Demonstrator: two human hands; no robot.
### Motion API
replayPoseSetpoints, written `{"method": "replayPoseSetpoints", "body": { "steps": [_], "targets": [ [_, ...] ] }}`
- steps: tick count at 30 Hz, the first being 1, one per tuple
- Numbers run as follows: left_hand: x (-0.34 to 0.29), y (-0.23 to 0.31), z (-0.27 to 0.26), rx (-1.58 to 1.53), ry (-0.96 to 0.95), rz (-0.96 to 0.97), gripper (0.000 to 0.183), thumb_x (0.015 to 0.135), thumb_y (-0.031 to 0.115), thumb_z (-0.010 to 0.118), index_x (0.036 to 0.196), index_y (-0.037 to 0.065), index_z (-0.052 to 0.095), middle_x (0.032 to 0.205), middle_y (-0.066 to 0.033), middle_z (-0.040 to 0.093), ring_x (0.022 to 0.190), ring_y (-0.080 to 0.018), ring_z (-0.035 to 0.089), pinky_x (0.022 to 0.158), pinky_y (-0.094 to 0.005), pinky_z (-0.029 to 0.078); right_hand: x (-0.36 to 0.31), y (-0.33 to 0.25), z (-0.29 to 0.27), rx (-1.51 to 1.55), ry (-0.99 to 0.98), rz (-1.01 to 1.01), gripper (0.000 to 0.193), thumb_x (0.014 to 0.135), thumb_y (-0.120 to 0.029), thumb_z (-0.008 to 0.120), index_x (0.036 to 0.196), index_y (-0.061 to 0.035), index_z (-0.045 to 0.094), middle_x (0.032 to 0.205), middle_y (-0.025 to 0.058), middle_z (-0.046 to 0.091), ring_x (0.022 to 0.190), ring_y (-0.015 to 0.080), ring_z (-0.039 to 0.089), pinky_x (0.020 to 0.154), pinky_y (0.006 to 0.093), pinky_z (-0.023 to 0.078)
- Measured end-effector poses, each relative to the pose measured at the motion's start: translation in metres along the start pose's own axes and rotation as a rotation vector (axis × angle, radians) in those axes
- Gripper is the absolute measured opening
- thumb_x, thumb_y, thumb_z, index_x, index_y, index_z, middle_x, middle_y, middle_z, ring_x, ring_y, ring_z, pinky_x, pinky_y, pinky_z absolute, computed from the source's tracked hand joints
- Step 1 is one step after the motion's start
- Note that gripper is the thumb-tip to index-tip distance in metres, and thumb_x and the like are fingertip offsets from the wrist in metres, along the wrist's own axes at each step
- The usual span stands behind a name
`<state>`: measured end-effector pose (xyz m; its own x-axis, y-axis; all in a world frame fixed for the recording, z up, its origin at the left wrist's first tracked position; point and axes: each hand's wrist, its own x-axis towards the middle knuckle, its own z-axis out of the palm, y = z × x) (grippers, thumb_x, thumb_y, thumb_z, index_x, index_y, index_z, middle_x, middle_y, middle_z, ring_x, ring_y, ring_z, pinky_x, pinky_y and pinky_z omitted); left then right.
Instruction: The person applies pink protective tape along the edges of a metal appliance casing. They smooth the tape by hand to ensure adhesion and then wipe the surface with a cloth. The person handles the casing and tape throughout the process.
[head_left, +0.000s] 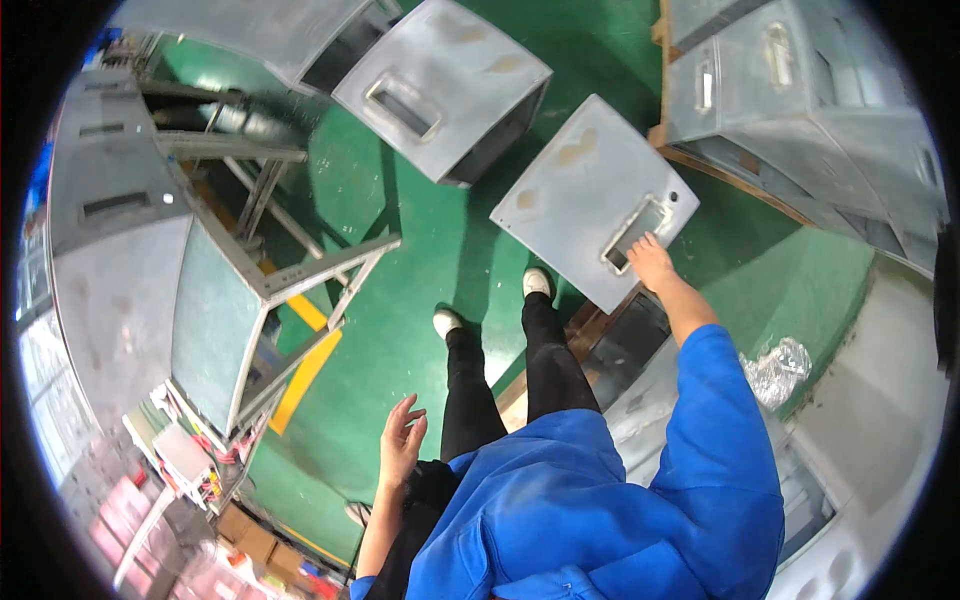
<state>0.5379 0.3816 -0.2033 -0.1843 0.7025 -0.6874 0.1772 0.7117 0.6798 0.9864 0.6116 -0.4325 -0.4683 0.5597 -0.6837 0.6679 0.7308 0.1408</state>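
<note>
My right hand point(652, 262) reaches out to a grey metal cabinet point(560, 205) standing ahead of me on the right. Its fingers hook over the rim of the rectangular cutout in that panel, and the fingertips are partly hidden there. The panel has tan patches and a small round hole near one corner. Low on the left, my left hand point(402, 440) hangs in the air beside my leg, fingers apart and nothing in them. A second grey cabinet point(445, 85) with a similar slot stands just beyond, to the left.
To the left is a metal frame stand point(330, 265) beside a long row of grey panels point(120, 250). More grey cabinets point(760, 90) rest on a wooden pallet point(740, 185) at the right. Clear plastic wrap point(778, 372) lies on the green floor point(400, 320).
</note>
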Motion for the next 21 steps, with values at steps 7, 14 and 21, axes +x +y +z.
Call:
{"method": "replayPoseSetpoints", "body": {
  "steps": [7,14,21],
  "targets": [
    [-0.012,-0.02,0.029,0.025,0.086,-0.151,0.037,0.083,0.009,0.055,0.119,0.002,0.048,0.115,-0.0131,0.05,0.095,-0.019,0.057,0.076,-0.0289,0.049,0.008,0.016,-0.001,-0.067,0.163,-0.24,0.014,0.075,-0.013,0.05,0.089,-0.0129,0.054,0.088,0.0021,0.054,0.091,0.0177,0.049,0.081,0.0344,0.035],
    [-0.026,-0.025,0.032,0.041,0.15,-0.155,0.037,0.082,0.009,0.056,0.118,0.002,0.048,0.106,-0.0145,0.055,0.092,-0.0211,0.059,0.076,-0.031,0.049,0.004,0.011,-0.011,0.128,0.351,-0.309,0.017,0.066,-0.004,0.053,0.083,-0.0072,0.052,0.082,0.007,0.052,0.084,0.0232,0.049,0.077,0.0364,0.036],
    [-0.036,-0.047,0.033,0.047,0.152,-0.17,0.036,0.082,0.011,0.055,0.116,0.002,0.049,0.105,-0.014,0.056,0.088,-0.0205,0.06,0.073,-0.0302,0.049,-0.001,0.018,-0.053,0.154,0.318,-0.368,0.038,0.05,-0.002,0.064,0.085,-0.004,0.051,0.084,0.0105,0.051,0.085,0.0273,0.048,0.079,0.0364,0.037]
  ]
}}
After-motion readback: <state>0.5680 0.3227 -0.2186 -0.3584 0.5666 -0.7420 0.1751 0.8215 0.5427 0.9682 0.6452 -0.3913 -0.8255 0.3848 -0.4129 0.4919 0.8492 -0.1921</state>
